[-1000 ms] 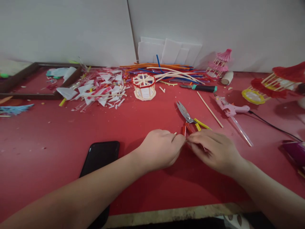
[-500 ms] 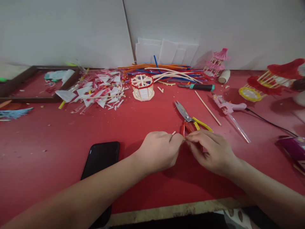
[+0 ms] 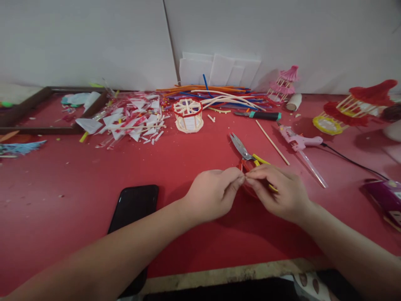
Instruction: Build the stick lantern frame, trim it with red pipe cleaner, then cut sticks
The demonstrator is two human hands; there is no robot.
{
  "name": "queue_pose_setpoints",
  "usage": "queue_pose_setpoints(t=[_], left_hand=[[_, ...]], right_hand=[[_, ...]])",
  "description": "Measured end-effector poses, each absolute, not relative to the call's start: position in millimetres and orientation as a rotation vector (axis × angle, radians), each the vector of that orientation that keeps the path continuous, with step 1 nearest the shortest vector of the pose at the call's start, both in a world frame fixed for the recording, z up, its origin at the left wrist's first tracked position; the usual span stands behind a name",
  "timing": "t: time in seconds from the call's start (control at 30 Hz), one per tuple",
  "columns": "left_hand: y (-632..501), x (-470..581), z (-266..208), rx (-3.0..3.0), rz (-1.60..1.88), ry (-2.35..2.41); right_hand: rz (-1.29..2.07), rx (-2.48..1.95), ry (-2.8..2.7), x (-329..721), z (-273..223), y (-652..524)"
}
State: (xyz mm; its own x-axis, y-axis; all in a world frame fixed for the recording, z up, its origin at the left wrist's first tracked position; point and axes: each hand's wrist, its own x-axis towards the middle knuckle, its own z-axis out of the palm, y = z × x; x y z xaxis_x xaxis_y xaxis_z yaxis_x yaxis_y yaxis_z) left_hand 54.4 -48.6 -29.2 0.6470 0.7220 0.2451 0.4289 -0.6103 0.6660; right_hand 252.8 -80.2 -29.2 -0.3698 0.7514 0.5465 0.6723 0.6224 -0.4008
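My left hand (image 3: 216, 193) is closed in a pinch, knuckles up, over the middle of the red table (image 3: 184, 246). Facing it, my right hand (image 3: 277, 190) is also pinched, with thumb and forefinger pressed together. The fingertips of both hands meet or nearly meet; whatever is between them is too small and hidden to make out. Just behind my fingertips lie scissors (image 3: 240, 147) with open blades and red and yellow handles, partly covered by my right hand. A thin wooden stick (image 3: 272, 142) rests beyond my right hand.
A phone (image 3: 134, 207) lies by my left forearm. Farther back stand a small stick-built frame (image 3: 188, 116), a scrap pile (image 3: 128, 121), coloured pipe cleaners (image 3: 219, 95) and a cutter (image 3: 265, 115). On the right are a pink glue gun (image 3: 299, 140) and a red-roofed model (image 3: 357, 106).
My left fingers have turned so the thumb and forefinger pinch shows more. The short pale stick end seen above my left hand is now out of sight. My right hand has shifted slightly upward.
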Motion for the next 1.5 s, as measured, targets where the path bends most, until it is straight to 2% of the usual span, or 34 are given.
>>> queue_pose_setpoints(t=[0.2,0.37,0.5,0.67,0.93,1.1,1.5], left_hand=[[-34,57,-28,1.152,0.86,0.692],[-23,54,-34,1.002,0.982,0.794],[-25,56,-35,1.005,0.946,0.756],[-30,59,-34,1.163,0.892,0.809],[-32,54,-30,1.904,0.817,1.006],[-29,50,-32,1.965,0.721,1.06],[-27,47,-31,2.034,0.704,1.085]], right_hand=[[0.556,-1.197,-1.576,256,-28,-77],[1.087,-1.096,-1.195,258,-29,-70],[1.222,-1.132,-1.095,259,-31,-68],[1.102,-1.297,-1.271,256,-29,-69],[0.71,-1.36,-1.802,252,-35,-74],[0.503,-1.334,-1.986,252,-34,-72],[0.369,-1.227,-2.115,245,-44,-64]])
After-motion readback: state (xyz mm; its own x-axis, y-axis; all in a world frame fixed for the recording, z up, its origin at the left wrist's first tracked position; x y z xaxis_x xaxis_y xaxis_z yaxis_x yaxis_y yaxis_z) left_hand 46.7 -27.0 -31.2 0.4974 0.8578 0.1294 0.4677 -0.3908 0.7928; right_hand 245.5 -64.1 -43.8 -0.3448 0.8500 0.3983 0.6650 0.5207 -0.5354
